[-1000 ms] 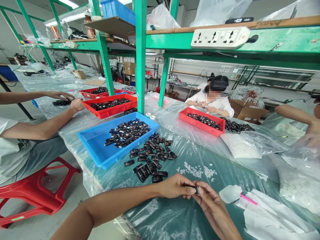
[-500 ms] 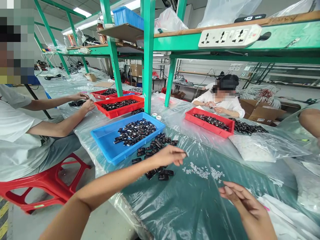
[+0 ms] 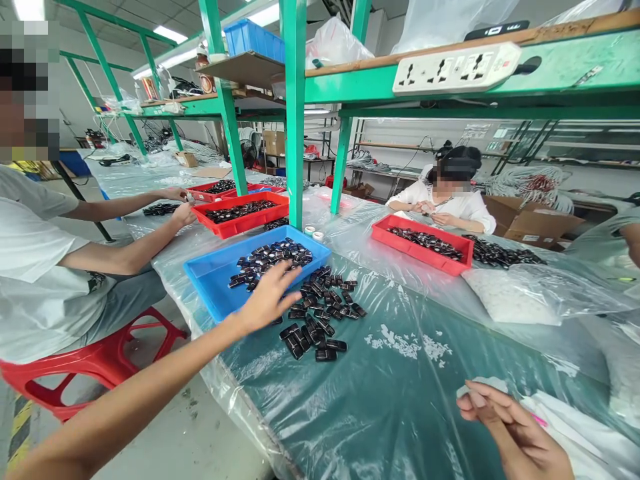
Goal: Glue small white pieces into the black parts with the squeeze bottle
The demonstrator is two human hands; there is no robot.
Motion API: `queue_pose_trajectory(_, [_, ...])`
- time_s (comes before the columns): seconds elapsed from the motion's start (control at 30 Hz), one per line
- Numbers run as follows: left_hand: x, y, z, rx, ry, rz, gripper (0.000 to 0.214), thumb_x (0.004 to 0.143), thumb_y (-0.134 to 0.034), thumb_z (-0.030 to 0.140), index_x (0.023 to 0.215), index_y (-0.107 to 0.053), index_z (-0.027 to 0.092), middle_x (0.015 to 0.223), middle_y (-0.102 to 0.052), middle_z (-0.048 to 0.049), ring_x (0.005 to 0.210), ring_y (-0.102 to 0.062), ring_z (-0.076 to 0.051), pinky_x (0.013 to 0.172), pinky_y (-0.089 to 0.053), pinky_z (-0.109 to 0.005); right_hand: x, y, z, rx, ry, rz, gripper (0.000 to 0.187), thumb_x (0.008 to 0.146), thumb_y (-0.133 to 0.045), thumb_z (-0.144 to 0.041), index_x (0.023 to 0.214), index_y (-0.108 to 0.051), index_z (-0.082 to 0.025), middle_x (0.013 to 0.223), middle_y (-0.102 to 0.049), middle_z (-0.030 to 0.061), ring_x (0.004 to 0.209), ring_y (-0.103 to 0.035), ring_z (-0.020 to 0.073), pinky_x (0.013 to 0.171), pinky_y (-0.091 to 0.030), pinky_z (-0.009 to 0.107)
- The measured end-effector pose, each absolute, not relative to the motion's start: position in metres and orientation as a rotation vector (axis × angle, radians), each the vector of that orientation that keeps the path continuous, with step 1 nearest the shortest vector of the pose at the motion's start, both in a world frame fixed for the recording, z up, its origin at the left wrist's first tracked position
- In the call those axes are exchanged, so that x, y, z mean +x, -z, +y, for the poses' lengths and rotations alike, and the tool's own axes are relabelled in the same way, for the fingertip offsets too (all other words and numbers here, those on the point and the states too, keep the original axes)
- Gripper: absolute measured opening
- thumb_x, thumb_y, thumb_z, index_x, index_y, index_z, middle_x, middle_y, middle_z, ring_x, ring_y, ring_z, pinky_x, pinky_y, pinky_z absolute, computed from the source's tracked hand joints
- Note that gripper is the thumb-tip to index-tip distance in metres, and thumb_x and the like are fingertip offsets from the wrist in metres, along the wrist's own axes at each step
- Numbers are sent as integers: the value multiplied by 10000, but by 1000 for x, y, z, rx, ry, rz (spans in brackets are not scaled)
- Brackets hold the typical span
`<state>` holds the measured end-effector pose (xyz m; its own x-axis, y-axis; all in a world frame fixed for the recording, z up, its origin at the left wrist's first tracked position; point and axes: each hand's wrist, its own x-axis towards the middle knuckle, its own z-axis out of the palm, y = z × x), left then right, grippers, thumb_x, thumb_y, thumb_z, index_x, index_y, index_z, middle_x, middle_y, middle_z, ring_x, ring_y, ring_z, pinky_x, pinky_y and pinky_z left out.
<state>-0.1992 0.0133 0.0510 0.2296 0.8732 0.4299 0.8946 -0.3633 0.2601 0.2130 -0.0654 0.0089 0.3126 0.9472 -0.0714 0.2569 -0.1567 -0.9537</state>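
left hand (image 3: 267, 297): arm stretched forward and to the left across the film-covered table (image 3: 390, 407), palm down, wrist flat. its fingers are spread and nearly straight, and the tips lie on the small black parts (image 3: 273, 257) at the near corner of the blue tray (image 3: 207, 280). nothing is seen pinched between them. a loose pile of black parts (image 3: 320, 313) lies on the table just beside the tray, right of the hand.

right hand (image 3: 515, 433): low at the near edge, resting on the table, fingers loosely bent and pointing left. whether anything sits under them cannot be told. a pink stick (image 3: 537, 419) shows just behind it.

judgement: handling here is best done with the fingertips only and the heel of the hand lifted, so that the sleeve-side forearm does not sweep the loose pile. the tray rim should be cleared and not dragged.
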Motion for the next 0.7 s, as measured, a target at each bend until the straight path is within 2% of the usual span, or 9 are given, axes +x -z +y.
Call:
queue_pose_trajectory(0.07, [-184,-33,-11,-2738,552,-1524,629,880,-445,495,1426,-256,247,1509,-185,-97,1377,-178,-288,1118,-136,-485,214,-4,-67,-1614,-900,-1118,545,636,-654,-601,996,-628,-193,839,-696,68,798,-650,218,732,-513,255])
queue_pose_trajectory(0.17, [-166,-18,-27,-3041,331,-1280,682,844,-468,556,1431,-218,314,1526,-109,-77,1381,-148,-328,1105,-87,-542,212,-2,-69,-1597,-898,-1125,523,648,-653,-589,988,-632,-192,815,-694,64,776,-646,215,716,-517,259])
queue_pose_trajectory(0.33, [-147,-10,-3,-3167,355,-1205,493,909,-410,460,1384,-327,358,1528,-108,-35,1382,-162,-312,1108,-98,-521,201,-4,-74,-1559,-837,-1128,455,672,-647,-557,955,-645,-201,775,-689,50,719,-636,203,694,-519,267])
queue_pose_trajectory(0.5, [-136,-1,36,-3075,416,-1327,456,921,-397,431,1368,-365,345,1522,-144,-45,1385,-160,-293,1106,-96,-520,193,-7,-79,-1546,-768,-1113,423,685,-636,-552,923,-654,-202,734,-677,37,680,-620,197,660,-519,269])
queue_pose_trajectory(0.6, [-136,-1,51,-3076,399,-1354,497,902,-426,458,1377,-357,325,1524,-131,-57,1388,-139,-304,1101,-65,-533,192,-9,-81,-1536,-798,-1112,416,685,-639,-547,929,-646,-210,722,-671,26,678,-608,180,670,-511,241])
queue_pose_trajectory(0.7, [-138,-6,55,-3132,379,-1348,666,817,-525,545,1402,-299,323,1526,-123,-64,1386,-122,-330,1092,-54,-547,191,-11,-83,-1556,-825,-1088,413,690,-631,-550,933,-638,-216,725,-667,25,685,-598,178,685,-512,235])
